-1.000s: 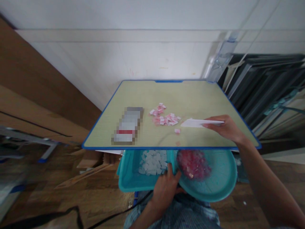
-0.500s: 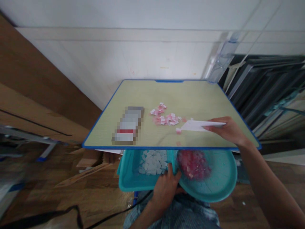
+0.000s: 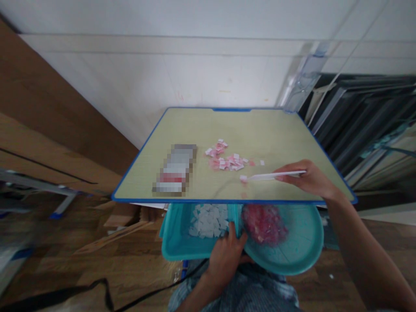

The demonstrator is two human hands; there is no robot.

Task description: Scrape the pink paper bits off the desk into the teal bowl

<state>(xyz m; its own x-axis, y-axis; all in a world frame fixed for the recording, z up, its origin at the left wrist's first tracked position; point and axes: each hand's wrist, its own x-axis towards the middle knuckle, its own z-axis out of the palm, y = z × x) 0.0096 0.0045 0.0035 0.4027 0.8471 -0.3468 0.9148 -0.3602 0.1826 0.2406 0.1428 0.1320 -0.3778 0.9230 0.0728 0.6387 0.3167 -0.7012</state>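
Note:
My right hand (image 3: pixel 297 175) is closed around a slim white flat tool (image 3: pixel 261 177) held low over the right half of the pale yellow board (image 3: pixel 195 125). The tool's left tip meets or nearly meets a small pink-and-white piece (image 3: pixel 243 178). To its left lies a loose cluster of small white squares and pink bits (image 3: pixel 232 162). Below the board's front edge, my left hand (image 3: pixel 225 255) grips the adjoining rims of a rectangular teal tray (image 3: pixel 182 253) and a round teal tray (image 3: pixel 302 266). Part of its fingers is hidden.
White chips (image 3: pixel 209 221) fill part of the rectangular tray; a reddish-pink heap (image 3: pixel 264 223) lies in the round one. A pixelated oblong object (image 3: pixel 175 169) rests on the board's left. Behind stand a white wall (image 3: pixel 195 78) and a clear bottle (image 3: pixel 303 82); dark panels (image 3: pixel 364 104) lean at right.
The white tool has turned in my right hand, from showing its broad face to nearly edge-on. A small white square to the right of the cluster now shows fully. My left hand stays put.

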